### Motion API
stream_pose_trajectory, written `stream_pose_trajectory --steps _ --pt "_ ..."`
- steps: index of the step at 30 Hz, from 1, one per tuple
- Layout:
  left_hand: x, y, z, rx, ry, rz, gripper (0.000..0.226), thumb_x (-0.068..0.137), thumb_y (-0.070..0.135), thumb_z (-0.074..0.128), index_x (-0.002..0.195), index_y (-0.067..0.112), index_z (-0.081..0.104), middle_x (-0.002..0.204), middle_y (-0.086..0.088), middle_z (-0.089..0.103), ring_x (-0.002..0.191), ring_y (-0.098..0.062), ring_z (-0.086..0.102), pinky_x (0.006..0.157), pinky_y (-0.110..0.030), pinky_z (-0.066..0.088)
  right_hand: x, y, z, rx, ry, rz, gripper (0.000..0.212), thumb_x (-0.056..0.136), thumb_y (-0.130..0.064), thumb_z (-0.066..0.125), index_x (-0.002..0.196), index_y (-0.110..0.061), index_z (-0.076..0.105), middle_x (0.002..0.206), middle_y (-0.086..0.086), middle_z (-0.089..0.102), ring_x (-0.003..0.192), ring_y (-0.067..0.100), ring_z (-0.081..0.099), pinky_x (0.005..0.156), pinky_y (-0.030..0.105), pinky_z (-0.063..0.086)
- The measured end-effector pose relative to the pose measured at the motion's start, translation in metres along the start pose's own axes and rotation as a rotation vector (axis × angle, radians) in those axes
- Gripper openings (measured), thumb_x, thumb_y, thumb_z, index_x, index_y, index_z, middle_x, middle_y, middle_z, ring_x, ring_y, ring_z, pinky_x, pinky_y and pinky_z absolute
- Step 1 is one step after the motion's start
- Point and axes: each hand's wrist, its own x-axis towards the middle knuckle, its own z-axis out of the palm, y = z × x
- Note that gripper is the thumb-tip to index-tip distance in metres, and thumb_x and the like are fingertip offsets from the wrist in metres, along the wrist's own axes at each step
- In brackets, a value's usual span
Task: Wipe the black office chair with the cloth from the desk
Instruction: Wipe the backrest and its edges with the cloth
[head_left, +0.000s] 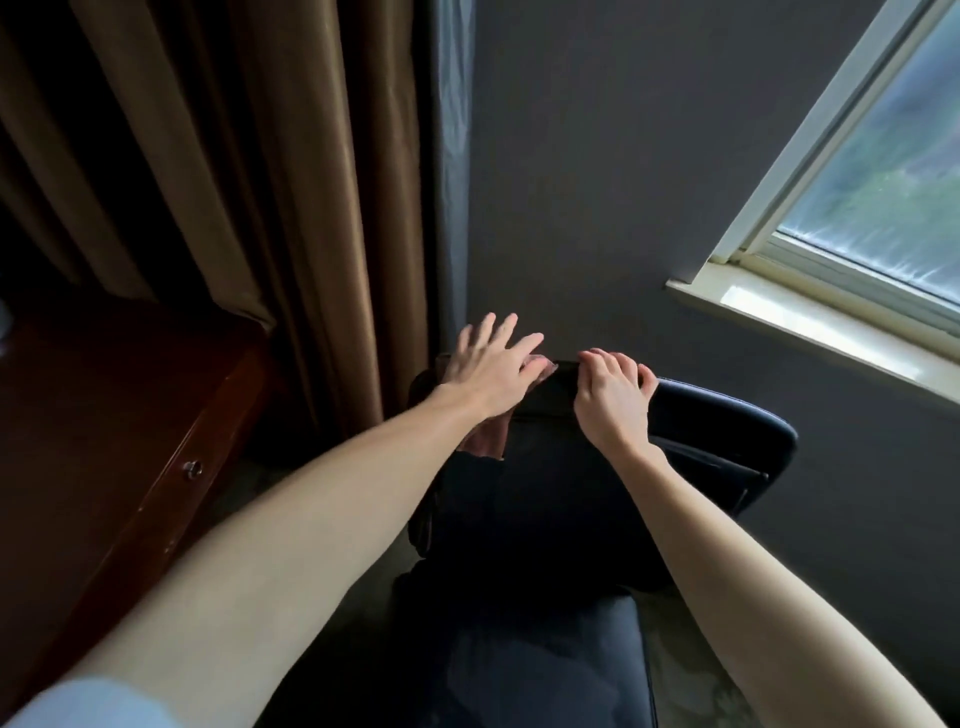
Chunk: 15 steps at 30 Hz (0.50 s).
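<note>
- Black office chair (545, 499) stands between a dark wooden desk (104, 415) and the grey wall below the window (878, 171), with its seat nearest the camera.
- Pinkish-brown cloth (487, 440) is draped over the left end of the backrest's top edge, and one end hangs down the near side.
- Left hand (491, 364) lies flat on the cloth, fingers straight and spread, pressing it onto the chair.
- Right hand (613, 400) sits just beside it on the same edge, fingers curled over the backrest's top and gripping it.
- Brown curtain (260, 182) hangs behind the desk.
</note>
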Motion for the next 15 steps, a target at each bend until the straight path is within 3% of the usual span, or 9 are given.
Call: stream_pose_trajectory --steps 3,6,12,15 --pt "0.018 0.014 0.004 -0.004 -0.063 -0.053 0.051 0.101 0.055 0.019 0.147 0.039 0.034 0.161 -0.004 0.021 0.143 -0.031 0.024 0.113 -0.047 0.019 -0.004 0.012 0.006 -0.046 0.018 -0.019 0.032 0.101 -0.024 0.037 0.126 -0.019 0.056 0.126 -0.002 0.058 0.126 0.020 0.044 0.112 0.042 0.015" --pt "0.016 0.002 0.007 -0.025 0.007 -0.074 0.049 0.100 0.058 0.020 0.138 0.042 0.047 0.150 -0.001 0.042 0.126 -0.030 0.051 0.097 -0.041 0.040 0.000 0.012 0.010 -0.048 0.008 -0.027 0.030 0.102 -0.026 0.034 0.122 -0.022 0.056 0.118 -0.005 0.058 0.123 0.019 0.044 0.112 0.040 0.012" --pt "-0.001 -0.047 0.019 -0.101 0.161 -0.150 0.046 0.098 0.061 0.025 0.132 0.048 0.053 0.147 0.011 0.046 0.121 -0.024 0.058 0.090 -0.033 0.047 -0.001 0.009 0.018 -0.009 0.062 -0.049 0.032 0.099 -0.028 0.028 0.111 -0.020 0.057 0.108 -0.004 0.058 0.116 0.020 0.046 0.109 0.041 0.013" --pt "-0.014 -0.062 0.028 -0.171 0.316 -0.146 0.060 0.089 0.068 0.016 0.125 0.048 0.060 0.141 0.015 0.052 0.113 -0.017 0.063 0.081 -0.031 0.052 -0.004 0.001 0.020 0.016 0.093 -0.067 0.028 0.098 -0.024 0.032 0.108 -0.018 0.057 0.104 -0.004 0.058 0.111 0.021 0.048 0.108 0.042 0.013"
